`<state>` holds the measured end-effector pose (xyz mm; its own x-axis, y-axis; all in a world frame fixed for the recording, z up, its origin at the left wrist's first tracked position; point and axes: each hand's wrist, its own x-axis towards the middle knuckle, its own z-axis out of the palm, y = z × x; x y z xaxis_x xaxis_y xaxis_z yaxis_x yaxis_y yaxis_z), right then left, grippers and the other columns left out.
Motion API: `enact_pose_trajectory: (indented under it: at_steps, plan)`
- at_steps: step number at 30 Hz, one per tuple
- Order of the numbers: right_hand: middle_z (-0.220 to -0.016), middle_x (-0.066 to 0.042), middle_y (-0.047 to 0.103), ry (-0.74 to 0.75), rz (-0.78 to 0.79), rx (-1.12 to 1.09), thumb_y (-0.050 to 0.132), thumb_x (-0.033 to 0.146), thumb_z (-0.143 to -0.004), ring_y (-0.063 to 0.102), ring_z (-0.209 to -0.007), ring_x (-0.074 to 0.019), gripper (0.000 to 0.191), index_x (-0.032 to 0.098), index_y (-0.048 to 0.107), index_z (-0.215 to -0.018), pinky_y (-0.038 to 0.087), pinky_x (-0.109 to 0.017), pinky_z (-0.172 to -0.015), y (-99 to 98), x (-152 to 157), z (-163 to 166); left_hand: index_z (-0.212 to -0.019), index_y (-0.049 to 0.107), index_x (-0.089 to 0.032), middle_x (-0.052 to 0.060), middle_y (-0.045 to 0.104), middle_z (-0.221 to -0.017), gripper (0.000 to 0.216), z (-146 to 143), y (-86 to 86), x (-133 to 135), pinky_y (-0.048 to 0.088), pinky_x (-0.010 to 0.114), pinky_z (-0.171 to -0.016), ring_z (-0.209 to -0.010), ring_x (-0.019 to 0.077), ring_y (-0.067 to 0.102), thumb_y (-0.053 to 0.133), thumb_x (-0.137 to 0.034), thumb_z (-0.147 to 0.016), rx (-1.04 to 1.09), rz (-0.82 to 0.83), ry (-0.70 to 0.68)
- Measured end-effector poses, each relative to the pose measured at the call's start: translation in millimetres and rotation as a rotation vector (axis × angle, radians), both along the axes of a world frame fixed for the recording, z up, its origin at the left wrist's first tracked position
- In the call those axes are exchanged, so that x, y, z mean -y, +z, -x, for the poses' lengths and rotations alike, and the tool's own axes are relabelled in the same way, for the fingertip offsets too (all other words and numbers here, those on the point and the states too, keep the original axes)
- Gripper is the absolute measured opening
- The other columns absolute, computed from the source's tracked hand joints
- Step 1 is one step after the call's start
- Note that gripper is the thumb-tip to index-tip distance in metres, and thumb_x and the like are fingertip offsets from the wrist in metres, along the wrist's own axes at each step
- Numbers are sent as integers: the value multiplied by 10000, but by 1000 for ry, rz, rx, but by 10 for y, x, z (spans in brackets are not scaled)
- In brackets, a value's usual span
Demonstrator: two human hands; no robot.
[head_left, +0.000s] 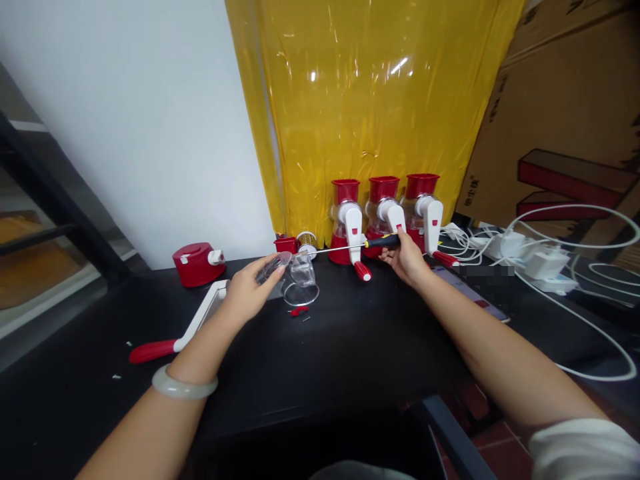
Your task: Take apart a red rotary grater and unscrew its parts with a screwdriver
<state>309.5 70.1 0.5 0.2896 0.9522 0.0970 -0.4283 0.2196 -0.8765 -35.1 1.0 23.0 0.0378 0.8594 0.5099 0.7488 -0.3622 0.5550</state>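
Note:
My left hand (254, 285) is closed around one end of a clear plastic grater body (301, 275), which lies tilted on the black table. In my right hand (404, 260) is a screwdriver (383, 241) with a black and yellow handle. Its long metal shaft points left, and the tip reaches the clear body; whether it sits in a screw I cannot tell. A small red plastic piece (299, 311) and a little metal pin (307, 319) lie just in front. Behind the clear body are a red hopper part (286, 244) and a metal grating drum (307, 241).
Three assembled red-and-white rotary graters (346, 223) stand along the yellow plastic sheet (380, 100). A red base (199, 265) and a white crank with red handle (155, 351) lie at left. At right are a phone (473, 293), white chargers with cables (545, 263) and a cardboard box (565, 113).

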Motion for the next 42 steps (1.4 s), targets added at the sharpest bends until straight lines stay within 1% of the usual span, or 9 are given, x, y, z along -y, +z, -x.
enact_pose_trajectory:
  at_steps: [2, 5, 12, 17, 22, 25, 31, 37, 42]
  plan:
    - [-525, 68, 493, -11, -19, 16, 618, 546, -866, 504, -454, -118, 328, 262, 457, -833, 495, -230, -480, -10, -7, -3, -1262, 697, -236, 95, 708, -1295, 538, -6, 5, 5, 480, 470, -1077, -1229, 302, 639, 578, -596, -881, 5, 0, -3]
    - [-510, 79, 450, -15, -4, 9, 642, 430, -857, 467, -436, -103, 251, 257, 465, -817, 482, -211, -464, -12, -13, -16, -1261, 696, -235, 94, 710, -1292, 536, -15, 15, 17, 485, 469, -1070, -1226, 300, 641, 583, -592, -878, 8, 4, -2]
    - [-592, 25, 539, 48, 24, -83, 528, 234, -825, 485, -484, -96, 38, 212, 534, -795, 480, -199, -465, 53, 29, -36, -1264, 698, -228, 95, 709, -1293, 555, -8, 17, 18, 482, 468, -1072, -1223, 309, 642, 586, -604, -871, 18, 10, -2]
    - [-585, 28, 543, 40, 21, -58, 556, 341, -848, 497, -480, -107, 132, 228, 513, -796, 485, -215, -464, 32, 8, -40, -1267, 698, -230, 90, 711, -1290, 553, -15, 23, 24, 481, 457, -1074, -1219, 307, 644, 590, -599, -870, 21, 17, -2]
    - [-479, 91, 397, -7, -24, 39, 665, 558, -810, 401, -391, -92, 366, 258, 457, -784, 463, -221, -438, -1, -8, -29, -1271, 696, -222, 90, 712, -1289, 560, -14, 18, 12, 483, 457, -1071, -1215, 306, 646, 593, -597, -868, 24, 21, -1]
    - [-452, 97, 363, -18, -36, 51, 676, 451, -827, 360, -374, -83, 302, 250, 462, -754, 454, -218, -435, 9, 7, -16, -1272, 696, -231, 87, 710, -1292, 555, -4, 12, 4, 482, 464, -1072, -1217, 310, 645, 593, -599, -869, 20, 24, 0]
    - [-566, 42, 527, -9, 19, -62, 583, 233, -804, 477, -463, -93, 87, 221, 503, -772, 457, -204, -459, 45, 27, -14, -1271, 696, -223, 94, 711, -1290, 558, -3, 23, 16, 482, 463, -1071, -1216, 311, 646, 593, -597, -870, 19, 24, -3]
    - [-581, 47, 550, -1, -42, -25, 589, 364, -843, 504, -466, -107, 157, 236, 503, -809, 471, -222, -464, -2, -10, -45, -1277, 689, -225, 95, 708, -1295, 549, -5, 16, 12, 482, 459, -1072, -1226, 302, 641, 583, -591, -881, 5, 11, -5]
    - [-455, 98, 421, -77, -56, 81, 654, 502, -846, 400, -375, -86, 301, 242, 512, -795, 442, -207, -414, -67, -79, -53, -1288, 684, -219, 99, 706, -1297, 548, 9, 6, -8, 477, 453, -1078, -1228, 299, 640, 573, -580, -890, -13, 1, -10]
